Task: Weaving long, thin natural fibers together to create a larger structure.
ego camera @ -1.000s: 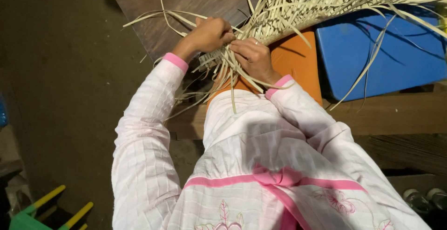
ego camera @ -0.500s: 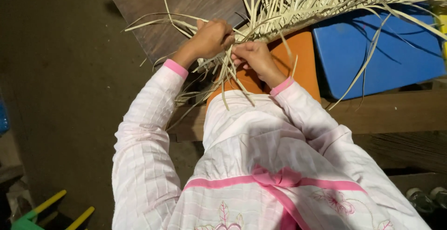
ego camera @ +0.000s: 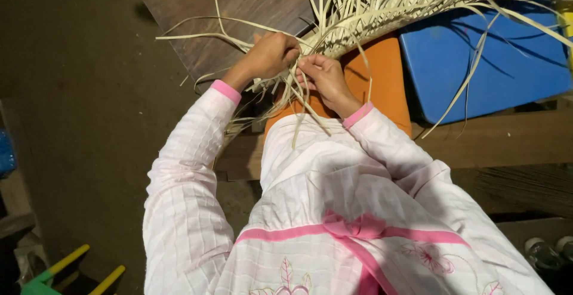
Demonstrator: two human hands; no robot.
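A bundle of pale, flat palm-leaf strips [ego camera: 388, 2] fans out from the top right down to my hands, part of it plaited. My left hand [ego camera: 270, 53] is closed around strips at the plaited edge. Beside it, almost touching, my right hand [ego camera: 322, 74] pinches a few strips between its fingers. Loose strip ends [ego camera: 298, 110] hang down over my lap. Pink-cuffed, pale checked sleeves cover both arms.
An orange board [ego camera: 385, 74] lies under the work, with a blue slab [ego camera: 483, 62] to its right. A dark wooden board [ego camera: 233, 8] sits behind my hands and a wooden beam [ego camera: 501, 143] crosses at the right. Green and yellow sticks [ego camera: 65, 268] show at the bottom left.
Both hands have shifted slightly up and to the left along the plait. My right hand's fingers have regripped the strips, and the loose ends have swung.
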